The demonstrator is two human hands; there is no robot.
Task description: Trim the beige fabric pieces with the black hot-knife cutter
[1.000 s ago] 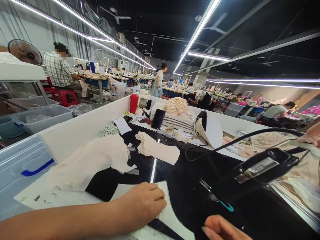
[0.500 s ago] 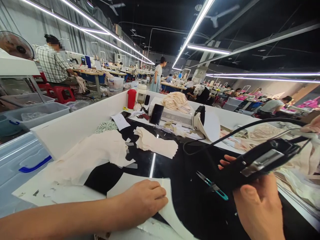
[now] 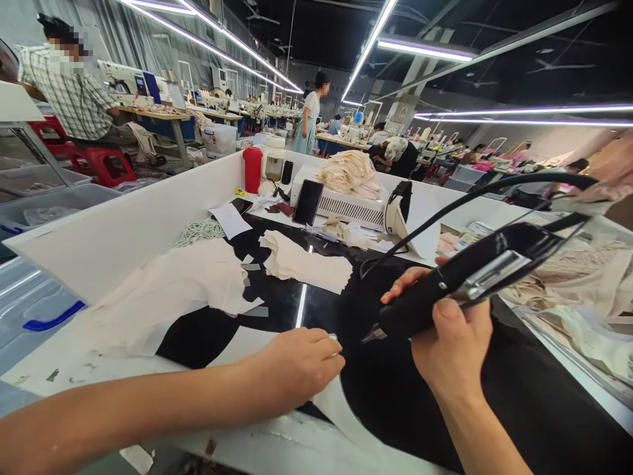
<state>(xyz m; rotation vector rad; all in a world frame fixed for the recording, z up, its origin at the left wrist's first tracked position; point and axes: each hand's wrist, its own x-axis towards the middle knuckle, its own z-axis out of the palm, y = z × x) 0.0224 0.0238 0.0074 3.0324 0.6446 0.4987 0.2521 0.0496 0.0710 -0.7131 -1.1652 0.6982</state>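
Note:
My left hand (image 3: 301, 369) is closed, its fingers pinched at the edge of a white fabric piece (image 3: 336, 409) with a curved side on the black tabletop (image 3: 395, 402). A small shiny bit shows at its fingertips. To the right, my right hand (image 3: 452, 336) grips a black corded hand tool (image 3: 445, 284) with a silvery side lever. The tool's pointed metal tip (image 3: 374, 334) is aimed at the left hand, a short gap away. The snips are hidden behind the tool and right hand.
Cream fabric (image 3: 178, 290) spreads at the left, and a folded cream stack (image 3: 306, 260) lies ahead. A phone (image 3: 307, 202) leans on a white slotted box (image 3: 351, 212). The cable (image 3: 435, 224) arches over the right side. Low white walls (image 3: 123, 231) border the table; people work beyond.
My right hand has brought the black tool leftward, its tip now close to my left hand. The teal-handled snips have become covered. My left hand has shifted slightly up and right.

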